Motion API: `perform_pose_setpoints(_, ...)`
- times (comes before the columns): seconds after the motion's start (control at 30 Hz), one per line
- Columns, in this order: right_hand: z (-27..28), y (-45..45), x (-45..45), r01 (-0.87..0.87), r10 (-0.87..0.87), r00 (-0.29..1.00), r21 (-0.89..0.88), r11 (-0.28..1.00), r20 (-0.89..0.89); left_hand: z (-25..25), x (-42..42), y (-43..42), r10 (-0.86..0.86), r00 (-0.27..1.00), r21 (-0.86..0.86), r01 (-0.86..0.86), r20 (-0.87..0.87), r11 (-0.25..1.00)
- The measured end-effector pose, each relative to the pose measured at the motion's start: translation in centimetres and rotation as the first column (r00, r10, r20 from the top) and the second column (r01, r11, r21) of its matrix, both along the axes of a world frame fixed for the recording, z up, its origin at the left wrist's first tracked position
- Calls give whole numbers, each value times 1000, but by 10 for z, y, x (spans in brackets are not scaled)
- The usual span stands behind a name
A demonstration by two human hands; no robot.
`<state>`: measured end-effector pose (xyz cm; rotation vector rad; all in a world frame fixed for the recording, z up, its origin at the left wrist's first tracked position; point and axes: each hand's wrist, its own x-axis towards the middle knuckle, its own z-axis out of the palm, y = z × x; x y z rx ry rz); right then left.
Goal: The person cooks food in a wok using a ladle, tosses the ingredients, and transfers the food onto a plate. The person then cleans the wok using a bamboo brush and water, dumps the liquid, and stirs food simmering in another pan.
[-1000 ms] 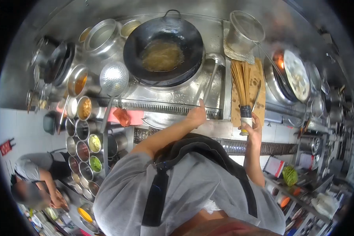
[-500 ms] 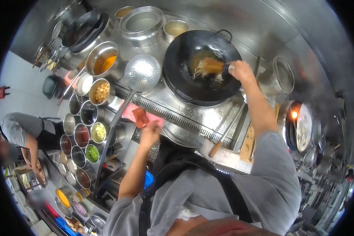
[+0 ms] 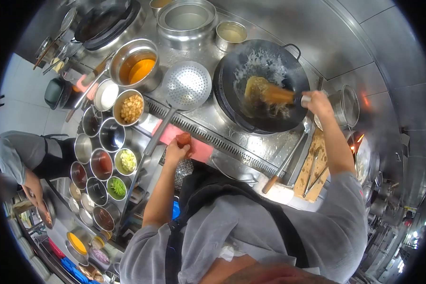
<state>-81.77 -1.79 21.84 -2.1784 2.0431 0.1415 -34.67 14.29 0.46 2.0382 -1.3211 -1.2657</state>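
Observation:
In the black wok (image 3: 232,75), a bamboo wok brush (image 3: 278,94) stands tilted among splashing, brownish water, its bristle end blurred by motion. My right hand (image 3: 318,103) is closed round the brush's handle at the wok's right rim. My left hand (image 3: 176,152) grips a bunched reddish-brown cloth (image 3: 183,138), with its fingers partly hidden. Just beyond that hand, a pink cloth (image 3: 201,150) lies along the stove's front edge. A perforated strainer ladle (image 3: 187,85) rests left of the wok, its long handle pointing toward me.
Left stand a pot of orange liquid (image 3: 142,71), a bowl of browned cubes (image 3: 131,109) and several ingredient tins (image 3: 102,163). A wooden-handled ladle (image 3: 284,163) lies right of the wok beside a wooden board (image 3: 312,165). A co-worker (image 3: 21,158) works far left.
The brush and my right hand have swept right, splashing water up the wok's far wall. My left hand has gathered the reddish-brown cloth, which hung looser before. The view has shifted a little.

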Motion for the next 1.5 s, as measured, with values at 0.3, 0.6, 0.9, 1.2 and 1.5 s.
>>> perform_pose_setpoints(0.3, -55, 14, 72, 183, -141, 926, -89, 979, 351, -43, -10, -3, -84, 981, -137, 109, 177, 985)
perform_pose_setpoints(0.6, -67, -3, 82, 346, -274, 905, -189, 919, 324, -47, -1, -12, -127, 991, -76, 130, 48, 989)
perform_pose_setpoints(0.9, -74, 101, 25, 217, -232, 807, 93, 972, 543, -39, 17, 6, 37, 876, -112, -103, -481, 988)
perform_pose_setpoints(1.2, -105, -12, 32, 199, -159, 979, -421, 885, 129, 16, 18, 14, 470, 272, 435, -181, -840, 882)
perform_pose_setpoints(1.5, -64, 107, 21, 88, -63, 792, -11, 996, 608, 53, -62, -27, 142, 587, 186, 15, -797, 982)
